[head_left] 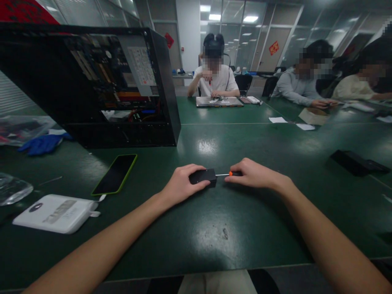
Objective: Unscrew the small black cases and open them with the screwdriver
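My left hand (183, 184) is closed around a small black rectangular box (206, 177) lying low over the green table, thumb along its near side and fingers over the far side. My right hand (255, 173) grips the black and orange handle of a screwdriver (223, 175). Its thin metal shaft points left, and the tip meets the right end of the box. Whether the tip sits in a screw or hole is too small to tell. What the box is made to do does not show.
An opened black computer case (165, 85) stands at the back left. Nearer lie a phone (115, 174) with a green edge, a white power bank (55, 213) and a blue glove (43, 143). A black object (358, 162) lies right. Several people sit across the green table (196, 241).
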The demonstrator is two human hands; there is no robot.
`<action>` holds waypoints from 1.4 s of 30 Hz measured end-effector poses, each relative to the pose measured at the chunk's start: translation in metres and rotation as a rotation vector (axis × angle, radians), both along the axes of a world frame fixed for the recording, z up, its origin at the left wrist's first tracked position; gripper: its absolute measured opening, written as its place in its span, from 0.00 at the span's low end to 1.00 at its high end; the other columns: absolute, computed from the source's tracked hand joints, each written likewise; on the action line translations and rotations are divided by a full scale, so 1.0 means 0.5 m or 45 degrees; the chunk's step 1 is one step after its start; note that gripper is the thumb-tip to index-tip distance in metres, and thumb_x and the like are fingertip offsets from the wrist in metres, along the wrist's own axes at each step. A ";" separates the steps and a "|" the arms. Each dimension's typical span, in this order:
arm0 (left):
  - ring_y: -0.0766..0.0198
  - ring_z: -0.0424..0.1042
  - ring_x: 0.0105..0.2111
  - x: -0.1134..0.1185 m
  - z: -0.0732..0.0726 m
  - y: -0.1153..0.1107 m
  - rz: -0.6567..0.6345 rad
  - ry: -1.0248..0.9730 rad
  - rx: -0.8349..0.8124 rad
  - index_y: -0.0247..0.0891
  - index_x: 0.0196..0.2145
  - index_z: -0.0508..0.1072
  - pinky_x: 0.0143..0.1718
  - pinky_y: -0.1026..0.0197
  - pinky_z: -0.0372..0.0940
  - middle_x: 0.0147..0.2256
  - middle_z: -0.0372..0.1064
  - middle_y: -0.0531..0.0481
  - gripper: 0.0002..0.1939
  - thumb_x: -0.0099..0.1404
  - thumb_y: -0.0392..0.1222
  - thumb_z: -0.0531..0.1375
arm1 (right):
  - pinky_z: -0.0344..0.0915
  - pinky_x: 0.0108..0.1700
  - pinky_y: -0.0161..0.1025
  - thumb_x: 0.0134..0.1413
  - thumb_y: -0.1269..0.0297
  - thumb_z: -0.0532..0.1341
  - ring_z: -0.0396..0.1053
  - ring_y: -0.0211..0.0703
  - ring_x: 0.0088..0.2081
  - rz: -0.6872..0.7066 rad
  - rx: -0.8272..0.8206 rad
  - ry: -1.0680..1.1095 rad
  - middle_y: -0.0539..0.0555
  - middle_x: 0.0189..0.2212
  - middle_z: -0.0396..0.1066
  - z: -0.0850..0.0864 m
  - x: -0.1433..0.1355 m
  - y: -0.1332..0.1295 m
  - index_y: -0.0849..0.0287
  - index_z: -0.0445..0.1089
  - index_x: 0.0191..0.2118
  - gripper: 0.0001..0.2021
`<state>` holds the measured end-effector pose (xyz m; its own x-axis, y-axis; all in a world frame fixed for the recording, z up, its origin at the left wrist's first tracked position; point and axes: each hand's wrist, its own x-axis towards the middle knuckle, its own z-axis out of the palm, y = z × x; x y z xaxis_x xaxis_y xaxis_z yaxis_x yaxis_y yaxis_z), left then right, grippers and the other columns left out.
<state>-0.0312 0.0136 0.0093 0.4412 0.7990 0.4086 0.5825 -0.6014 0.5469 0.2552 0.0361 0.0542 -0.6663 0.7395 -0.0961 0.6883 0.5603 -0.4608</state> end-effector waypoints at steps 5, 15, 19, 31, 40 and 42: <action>0.53 0.80 0.45 0.000 -0.004 0.002 0.022 -0.021 -0.009 0.38 0.50 0.79 0.50 0.52 0.73 0.47 0.80 0.46 0.19 0.64 0.48 0.70 | 0.52 0.30 0.37 0.67 0.43 0.58 0.64 0.37 0.25 -0.009 0.000 -0.019 0.52 0.24 0.72 -0.010 -0.014 -0.004 0.61 0.76 0.35 0.24; 0.54 0.80 0.46 0.001 -0.012 0.002 0.033 -0.051 -0.018 0.38 0.51 0.78 0.52 0.52 0.72 0.47 0.80 0.46 0.20 0.65 0.49 0.70 | 0.54 0.30 0.36 0.67 0.43 0.58 0.64 0.36 0.25 -0.003 -0.041 0.038 0.50 0.23 0.70 -0.010 0.000 0.004 0.61 0.77 0.34 0.25; 0.54 0.80 0.46 0.001 -0.011 0.001 0.030 -0.066 -0.022 0.38 0.51 0.78 0.52 0.52 0.72 0.48 0.80 0.45 0.20 0.65 0.48 0.70 | 0.54 0.30 0.36 0.66 0.42 0.59 0.65 0.36 0.26 -0.027 -0.065 0.045 0.50 0.24 0.71 -0.007 0.006 0.006 0.61 0.77 0.33 0.25; 0.52 0.80 0.47 -0.001 -0.002 0.002 0.031 -0.063 -0.036 0.36 0.51 0.78 0.53 0.51 0.72 0.48 0.80 0.44 0.21 0.64 0.48 0.70 | 0.54 0.29 0.36 0.71 0.45 0.55 0.64 0.35 0.25 0.008 -0.029 0.129 0.49 0.24 0.69 -0.044 -0.043 -0.007 0.61 0.73 0.34 0.23; 0.52 0.82 0.45 -0.005 0.007 0.001 0.067 -0.058 -0.143 0.38 0.50 0.81 0.50 0.52 0.74 0.47 0.82 0.46 0.20 0.62 0.50 0.71 | 0.52 0.29 0.36 0.65 0.43 0.61 0.62 0.35 0.25 0.060 -0.042 0.042 0.49 0.23 0.70 -0.011 -0.003 0.004 0.60 0.80 0.37 0.23; 0.52 0.82 0.45 -0.002 0.003 0.000 0.069 -0.073 -0.127 0.38 0.50 0.81 0.50 0.52 0.74 0.47 0.82 0.46 0.21 0.62 0.50 0.71 | 0.53 0.30 0.36 0.65 0.44 0.62 0.63 0.35 0.25 0.068 -0.016 0.058 0.49 0.23 0.71 -0.017 -0.011 0.000 0.60 0.80 0.37 0.23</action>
<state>-0.0324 0.0136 0.0107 0.3744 0.8591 0.3490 0.5787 -0.5106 0.6359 0.2496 0.0362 0.0459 -0.7084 0.7019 -0.0740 0.6359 0.5892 -0.4985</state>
